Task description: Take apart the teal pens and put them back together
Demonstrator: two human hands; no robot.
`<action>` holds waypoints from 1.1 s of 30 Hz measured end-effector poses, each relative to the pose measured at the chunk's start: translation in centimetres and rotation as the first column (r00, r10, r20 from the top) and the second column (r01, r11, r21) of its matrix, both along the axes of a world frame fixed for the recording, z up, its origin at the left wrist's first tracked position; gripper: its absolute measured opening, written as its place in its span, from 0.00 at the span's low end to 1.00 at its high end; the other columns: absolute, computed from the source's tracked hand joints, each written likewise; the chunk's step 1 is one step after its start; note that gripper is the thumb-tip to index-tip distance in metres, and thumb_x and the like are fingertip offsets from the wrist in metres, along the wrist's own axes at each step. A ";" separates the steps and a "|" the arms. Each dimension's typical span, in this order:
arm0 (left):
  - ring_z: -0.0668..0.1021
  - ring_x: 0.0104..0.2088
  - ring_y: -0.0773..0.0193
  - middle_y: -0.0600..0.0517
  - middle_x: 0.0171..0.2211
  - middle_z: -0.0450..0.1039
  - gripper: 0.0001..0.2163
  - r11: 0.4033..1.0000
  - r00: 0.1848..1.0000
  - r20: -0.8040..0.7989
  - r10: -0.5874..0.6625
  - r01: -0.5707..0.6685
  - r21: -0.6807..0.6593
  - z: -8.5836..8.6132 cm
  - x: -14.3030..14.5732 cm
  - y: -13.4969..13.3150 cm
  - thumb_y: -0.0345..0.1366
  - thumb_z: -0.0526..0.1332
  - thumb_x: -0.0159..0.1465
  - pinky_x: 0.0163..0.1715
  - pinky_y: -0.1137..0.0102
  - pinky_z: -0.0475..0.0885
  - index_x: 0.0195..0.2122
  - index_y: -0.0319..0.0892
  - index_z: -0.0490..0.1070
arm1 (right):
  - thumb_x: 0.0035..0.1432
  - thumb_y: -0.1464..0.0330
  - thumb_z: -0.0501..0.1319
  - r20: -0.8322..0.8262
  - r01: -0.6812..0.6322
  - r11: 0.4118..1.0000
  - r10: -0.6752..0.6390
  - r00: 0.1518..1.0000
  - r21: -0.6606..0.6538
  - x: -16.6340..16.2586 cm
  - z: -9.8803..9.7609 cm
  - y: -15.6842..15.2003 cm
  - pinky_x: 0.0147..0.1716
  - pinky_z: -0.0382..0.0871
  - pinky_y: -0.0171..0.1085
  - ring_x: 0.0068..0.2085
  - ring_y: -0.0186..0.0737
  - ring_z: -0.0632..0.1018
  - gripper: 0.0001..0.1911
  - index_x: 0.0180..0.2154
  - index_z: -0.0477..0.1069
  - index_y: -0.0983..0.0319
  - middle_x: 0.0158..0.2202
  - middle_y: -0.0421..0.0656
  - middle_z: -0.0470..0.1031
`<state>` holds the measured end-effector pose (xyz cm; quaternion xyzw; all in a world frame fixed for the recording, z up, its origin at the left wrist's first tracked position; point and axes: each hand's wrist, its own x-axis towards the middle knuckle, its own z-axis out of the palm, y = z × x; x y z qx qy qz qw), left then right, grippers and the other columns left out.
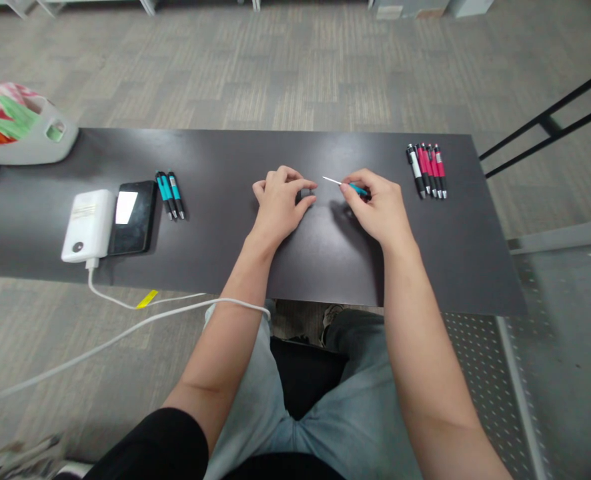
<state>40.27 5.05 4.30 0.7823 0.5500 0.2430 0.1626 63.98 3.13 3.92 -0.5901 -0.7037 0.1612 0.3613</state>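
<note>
My right hand (378,203) rests on the dark table (225,160) and grips a teal pen part (359,190) with a thin white refill (331,180) sticking out to the left. My left hand (280,200) lies just left of it, its fingers curled around a small dark piece (306,196) that is mostly hidden. Three teal pens (170,195) lie side by side at the left. Several red and black pens (426,170) lie in a row at the right.
A white power bank (88,225) and a black phone (133,217) sit at the table's left, with a white cable (125,313) trailing toward me. A grey basket (20,130) with coloured contents overlaps the far left corner. A black metal frame (550,120) stands to the right.
</note>
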 end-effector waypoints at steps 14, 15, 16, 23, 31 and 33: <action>0.73 0.67 0.39 0.47 0.64 0.79 0.12 0.997 0.999 0.014 0.047 -0.046 -0.061 0.8 0.1 -0.4 0.38 0.73 0.74 0.68 0.42 0.63 0.57 0.58 0.87 | 0.76 0.58 0.66 -0.027 -0.029 1.000 0.029 0.999 0.010 -0.1 0.0 0.0 0.47 0.76 0.49 0.43 0.53 0.85 0.09 0.47 0.84 0.52 0.44 0.45 0.88; 0.74 0.67 0.39 0.47 0.64 0.79 0.13 0.997 0.998 0.040 0.051 -0.048 -0.055 1.0 0.2 -0.4 0.39 0.74 0.74 0.68 0.43 0.64 0.59 0.58 0.86 | 0.76 0.57 0.66 -0.031 -0.032 0.999 0.032 0.999 0.012 -0.1 0.0 0.0 0.47 0.76 0.49 0.43 0.53 0.85 0.10 0.46 0.84 0.52 0.44 0.45 0.88; 0.75 0.67 0.39 0.47 0.63 0.80 0.14 0.998 0.996 0.071 0.051 -0.048 -0.046 1.2 0.3 -0.5 0.41 0.75 0.74 0.68 0.44 0.65 0.60 0.58 0.85 | 0.76 0.57 0.66 -0.035 -0.038 0.999 0.038 0.999 0.013 -0.1 0.0 0.0 0.47 0.76 0.49 0.44 0.53 0.85 0.10 0.46 0.84 0.52 0.44 0.46 0.88; 0.82 0.58 0.48 0.49 0.52 0.86 0.06 1.000 0.976 0.219 0.004 -0.009 0.023 2.0 0.5 -0.3 0.46 0.70 0.80 0.64 0.52 0.74 0.48 0.52 0.83 | 0.78 0.50 0.64 -0.043 -0.136 0.990 0.135 0.990 -0.038 -0.8 1.0 -0.4 0.52 0.79 0.51 0.49 0.56 0.85 0.16 0.48 0.85 0.51 0.48 0.47 0.89; 0.83 0.55 0.50 0.50 0.50 0.85 0.12 0.962 0.946 0.256 0.199 -0.238 0.132 1.8 -0.8 0.0 0.52 0.65 0.84 0.60 0.54 0.75 0.47 0.53 0.82 | 0.75 0.50 0.67 -0.047 0.049 0.998 -0.051 0.998 -0.029 -0.1 0.3 -0.1 0.48 0.77 0.50 0.41 0.53 0.82 0.14 0.48 0.83 0.51 0.41 0.45 0.87; 0.82 0.55 0.49 0.50 0.49 0.85 0.11 0.963 0.954 0.211 0.211 -0.240 0.120 1.7 -0.7 -0.2 0.50 0.67 0.82 0.64 0.50 0.71 0.44 0.53 0.82 | 0.75 0.52 0.67 -0.043 0.063 0.998 -0.064 0.997 -0.026 0.1 0.1 0.0 0.47 0.77 0.50 0.41 0.53 0.83 0.13 0.47 0.83 0.52 0.41 0.45 0.87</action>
